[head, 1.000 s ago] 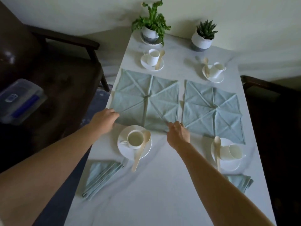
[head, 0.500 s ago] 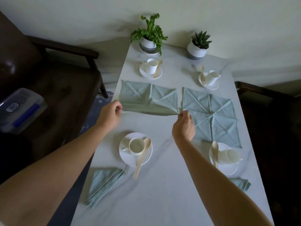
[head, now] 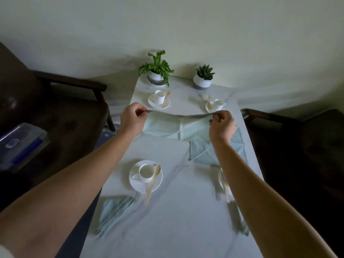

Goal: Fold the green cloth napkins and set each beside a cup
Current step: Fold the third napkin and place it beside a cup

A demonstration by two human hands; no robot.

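A long white marble-look table (head: 182,220) runs up the middle of the frame, with a dark armchair (head: 55,112) at its left and another dark chair (head: 297,146) at its right. A clear plastic container (head: 20,146) sits at the left edge of the frame.

In the centre, an open green napkin (head: 167,127) is lifted by its upper edge and stretched between the two hands, the rest draping down to the tabletop. The left hand (head: 132,118) pinches one corner and the right hand (head: 221,125) pinches the other, fingers curled. Just below it, right of centre, a second open napkin (head: 202,151) lies flat, partly hidden by the right forearm.

A folded napkin (head: 113,213) lies at lower left, near the nearest cup (head: 147,173), which stands on a saucer (head: 134,183) with a wooden spoon (head: 151,183). Another folded napkin (head: 240,220), blurred, shows beside the right forearm.

Near the top of the table stand a far left cup (head: 160,97) and a far right cup (head: 218,104), then a potted fern (head: 157,67) and a potted succulent (head: 204,72).
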